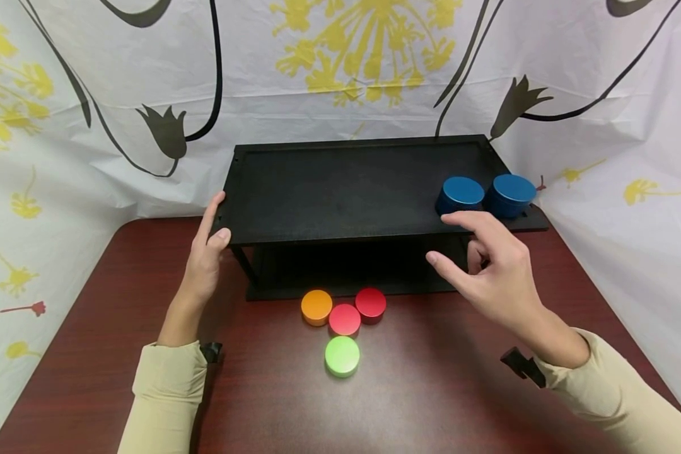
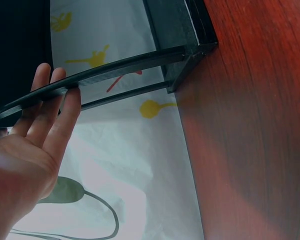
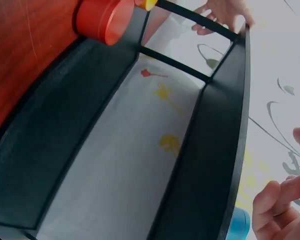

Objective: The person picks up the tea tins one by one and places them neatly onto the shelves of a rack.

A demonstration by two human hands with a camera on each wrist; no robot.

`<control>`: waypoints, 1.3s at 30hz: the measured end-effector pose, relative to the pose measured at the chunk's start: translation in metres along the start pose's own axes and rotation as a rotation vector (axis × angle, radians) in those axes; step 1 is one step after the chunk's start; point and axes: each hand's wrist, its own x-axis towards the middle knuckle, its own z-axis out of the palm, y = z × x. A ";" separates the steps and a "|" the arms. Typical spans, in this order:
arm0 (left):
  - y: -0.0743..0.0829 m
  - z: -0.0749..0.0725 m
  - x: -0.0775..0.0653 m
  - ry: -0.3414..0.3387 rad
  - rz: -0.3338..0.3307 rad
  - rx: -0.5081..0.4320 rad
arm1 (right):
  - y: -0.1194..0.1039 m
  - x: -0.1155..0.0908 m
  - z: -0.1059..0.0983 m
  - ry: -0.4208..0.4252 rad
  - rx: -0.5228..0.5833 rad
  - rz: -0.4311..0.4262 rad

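A low black two-tier shelf (image 1: 340,189) stands on the table. My left hand (image 1: 204,265) grips the left end of its top panel, thumb at the front corner; in the left wrist view the fingers (image 2: 65,122) reach past the side rail. Two round blue tins, a left one (image 1: 459,197) and a right one (image 1: 511,197), sit at the top panel's right end. My right hand (image 1: 496,271) hovers just in front of the left blue tin, holding nothing. Its thumb and index finger are spread apart, while the other fingers curl inward.
Before the shelf, on the dark red-brown table (image 1: 261,391), lie an orange tin (image 1: 316,307), two red tins (image 1: 371,304) and a light green tin (image 1: 342,356). A white cloth with yellow flowers (image 1: 346,113) hangs behind and at both sides.
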 end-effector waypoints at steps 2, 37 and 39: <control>0.000 0.000 0.000 -0.002 -0.001 -0.019 | 0.003 -0.005 0.004 -0.014 0.013 -0.007; -0.001 0.001 0.000 0.014 -0.001 -0.017 | 0.033 -0.065 0.046 -0.230 -0.014 0.174; -0.001 0.001 0.000 0.015 -0.002 -0.014 | 0.034 -0.067 0.049 -0.240 -0.018 0.173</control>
